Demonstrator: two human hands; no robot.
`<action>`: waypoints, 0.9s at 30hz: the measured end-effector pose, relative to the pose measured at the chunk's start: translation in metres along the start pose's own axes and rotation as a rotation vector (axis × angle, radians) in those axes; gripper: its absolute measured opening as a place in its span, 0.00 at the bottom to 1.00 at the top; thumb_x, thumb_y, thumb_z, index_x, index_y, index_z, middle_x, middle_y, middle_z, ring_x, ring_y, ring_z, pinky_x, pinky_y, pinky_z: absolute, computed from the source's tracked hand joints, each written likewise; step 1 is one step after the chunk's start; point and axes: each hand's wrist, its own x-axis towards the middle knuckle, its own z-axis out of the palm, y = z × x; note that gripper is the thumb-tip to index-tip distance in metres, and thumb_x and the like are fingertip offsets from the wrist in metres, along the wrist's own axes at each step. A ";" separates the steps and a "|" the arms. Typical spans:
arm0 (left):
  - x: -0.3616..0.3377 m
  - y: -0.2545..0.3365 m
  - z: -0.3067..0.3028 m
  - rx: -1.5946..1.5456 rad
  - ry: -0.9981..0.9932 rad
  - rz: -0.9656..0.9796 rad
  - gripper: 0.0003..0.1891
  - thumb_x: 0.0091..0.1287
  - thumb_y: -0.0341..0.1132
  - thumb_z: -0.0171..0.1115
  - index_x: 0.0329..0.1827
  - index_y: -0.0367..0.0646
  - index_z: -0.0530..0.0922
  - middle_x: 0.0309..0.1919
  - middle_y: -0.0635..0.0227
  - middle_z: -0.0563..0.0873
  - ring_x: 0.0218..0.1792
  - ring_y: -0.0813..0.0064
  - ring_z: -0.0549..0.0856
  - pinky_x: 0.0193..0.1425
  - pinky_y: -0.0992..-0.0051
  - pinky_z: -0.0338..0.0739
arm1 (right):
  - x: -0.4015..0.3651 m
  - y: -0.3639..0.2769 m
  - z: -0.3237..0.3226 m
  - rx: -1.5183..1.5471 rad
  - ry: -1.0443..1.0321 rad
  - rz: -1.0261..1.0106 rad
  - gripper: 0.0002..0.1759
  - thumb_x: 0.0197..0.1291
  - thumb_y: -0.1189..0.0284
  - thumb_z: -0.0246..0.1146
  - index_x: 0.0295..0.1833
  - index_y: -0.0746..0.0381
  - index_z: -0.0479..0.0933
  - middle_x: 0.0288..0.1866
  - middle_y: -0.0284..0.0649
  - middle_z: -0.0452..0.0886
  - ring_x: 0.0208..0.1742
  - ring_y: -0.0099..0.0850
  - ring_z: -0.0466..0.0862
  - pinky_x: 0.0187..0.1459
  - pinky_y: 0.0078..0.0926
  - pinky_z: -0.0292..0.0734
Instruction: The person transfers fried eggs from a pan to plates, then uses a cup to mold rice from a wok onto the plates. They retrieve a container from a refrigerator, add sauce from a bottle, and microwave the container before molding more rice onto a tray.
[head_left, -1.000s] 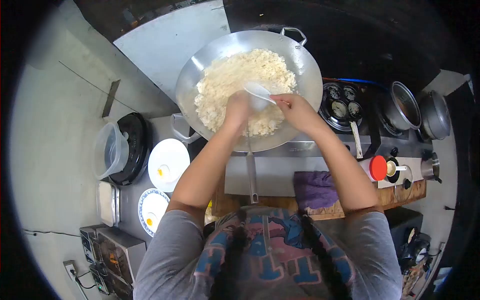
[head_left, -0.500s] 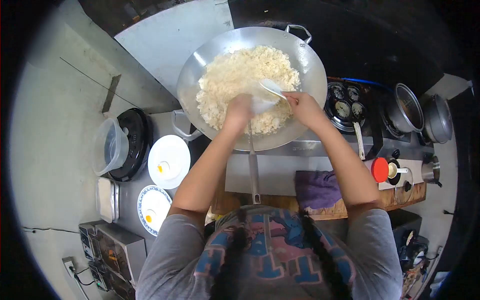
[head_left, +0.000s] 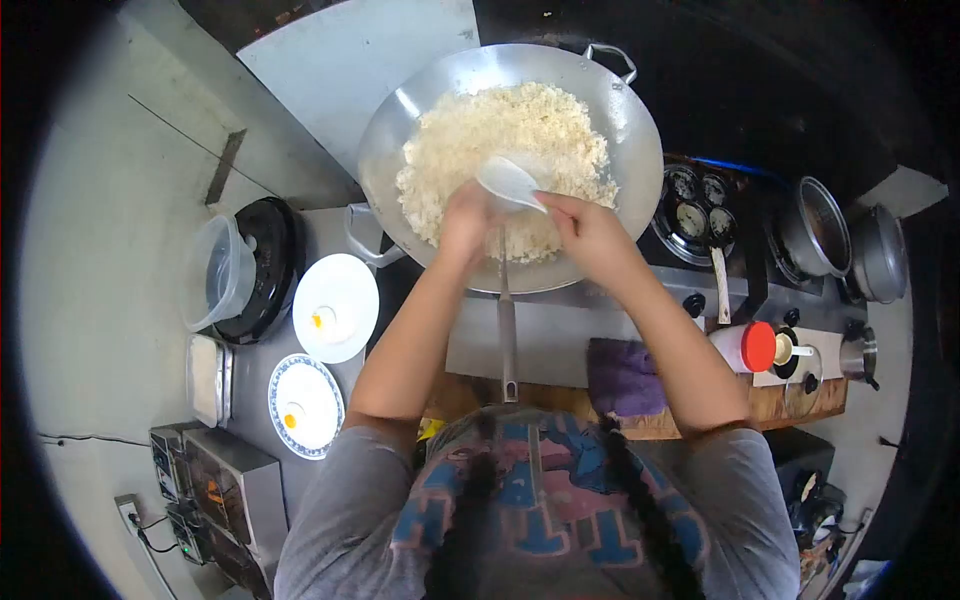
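A wide metal wok (head_left: 632, 130) holds a large heap of white rice (head_left: 520, 125), with a haze like steam over it. Above the rice, my right hand (head_left: 590, 235) pinches the handle of a white spoon (head_left: 508, 182). My left hand (head_left: 468, 222) is beside the spoon's bowl at the lower left of the rice, its fingers curled; what they hold, if anything, is hidden. A long-handled metal utensil (head_left: 508, 340) rests in the wok between my hands, its grip pointing toward my body.
Two plates with egg, one white (head_left: 350, 290) and one blue-rimmed (head_left: 277, 410), lie at left near a clear tub (head_left: 222, 275). At right are a molded pan (head_left: 690, 215), pots (head_left: 815, 225), a red-lidded jar (head_left: 757, 347) and a purple cloth (head_left: 627, 378).
The spoon has moved left, to beside my left hand, and my right hand has shifted slightly left and down. The white blur between my hands is gone. The view has shifted slightly.
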 end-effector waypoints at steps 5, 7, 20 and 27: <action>0.000 -0.024 -0.010 0.059 0.026 -0.019 0.08 0.70 0.35 0.53 0.30 0.47 0.69 0.24 0.77 0.67 0.23 0.84 0.65 0.26 0.79 0.59 | 0.009 0.010 -0.013 -0.161 -0.067 0.231 0.17 0.68 0.71 0.55 0.59 0.58 0.80 0.40 0.56 0.84 0.36 0.38 0.85 0.43 0.30 0.77; 0.004 -0.031 -0.015 0.076 0.032 -0.014 0.08 0.70 0.34 0.53 0.31 0.46 0.70 0.24 0.77 0.67 0.23 0.84 0.65 0.26 0.79 0.60 | 0.005 0.000 -0.002 -0.183 -0.025 0.119 0.17 0.68 0.70 0.55 0.59 0.55 0.80 0.35 0.57 0.82 0.31 0.38 0.83 0.40 0.32 0.77; -0.078 0.041 -0.077 -0.554 -0.243 0.052 0.09 0.70 0.38 0.55 0.32 0.49 0.67 0.22 0.79 0.64 0.25 0.84 0.65 0.30 0.76 0.61 | -0.055 -0.018 -0.032 0.525 0.252 0.509 0.23 0.73 0.62 0.52 0.69 0.58 0.70 0.22 0.24 0.64 0.19 0.12 0.60 0.20 0.13 0.54; -0.162 0.098 -0.251 -0.336 0.054 0.176 0.15 0.70 0.39 0.55 0.24 0.50 0.64 0.20 0.80 0.62 0.23 0.84 0.62 0.29 0.80 0.60 | -0.154 -0.120 -0.017 0.997 0.165 0.292 0.30 0.76 0.57 0.48 0.70 0.71 0.62 0.20 0.23 0.57 0.17 0.11 0.53 0.18 0.13 0.47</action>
